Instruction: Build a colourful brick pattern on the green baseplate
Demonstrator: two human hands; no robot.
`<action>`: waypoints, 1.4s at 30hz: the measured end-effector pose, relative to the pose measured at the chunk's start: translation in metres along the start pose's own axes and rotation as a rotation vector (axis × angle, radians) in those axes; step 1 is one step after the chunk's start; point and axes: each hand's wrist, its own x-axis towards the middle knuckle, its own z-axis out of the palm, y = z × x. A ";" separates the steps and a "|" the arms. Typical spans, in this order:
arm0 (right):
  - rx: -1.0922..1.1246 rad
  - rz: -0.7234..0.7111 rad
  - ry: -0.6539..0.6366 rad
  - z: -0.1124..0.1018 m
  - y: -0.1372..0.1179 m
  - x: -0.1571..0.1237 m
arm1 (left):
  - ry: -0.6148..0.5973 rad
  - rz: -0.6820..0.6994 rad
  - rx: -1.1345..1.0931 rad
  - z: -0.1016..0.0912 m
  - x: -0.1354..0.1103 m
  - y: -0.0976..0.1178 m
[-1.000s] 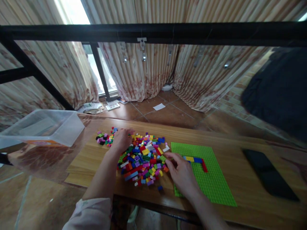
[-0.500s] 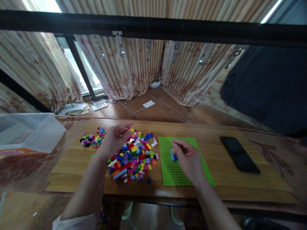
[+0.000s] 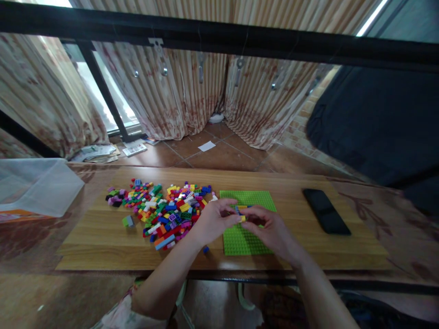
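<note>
A green baseplate (image 3: 254, 199) lies on the wooden board (image 3: 96, 228), with a heap of small coloured bricks (image 3: 164, 208) to its left. Both hands meet over the plate's near left part. My left hand (image 3: 214, 220) is closed, its fingertips pinching a small yellow brick (image 3: 242, 219). My right hand (image 3: 270, 228) is closed too, fingers curled on the bricks fixed to the plate, of which a blue and yellow bit (image 3: 240, 208) shows. Most of those bricks are hidden by the hands.
A black phone (image 3: 325, 211) lies on the board to the right of the plate. A clear plastic tub (image 3: 37, 185) stands at the far left. One green brick (image 3: 128, 221) and one blue brick (image 3: 206, 249) lie apart from the heap. Black rails and curtains stand behind.
My left hand left the brick heap and moved right onto the baseplate, meeting my right hand there. The camera view shifted, so everything sits further left in the picture.
</note>
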 end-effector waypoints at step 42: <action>-0.343 0.102 0.156 0.005 0.027 -0.003 | 0.054 -0.029 0.677 0.017 0.005 -0.019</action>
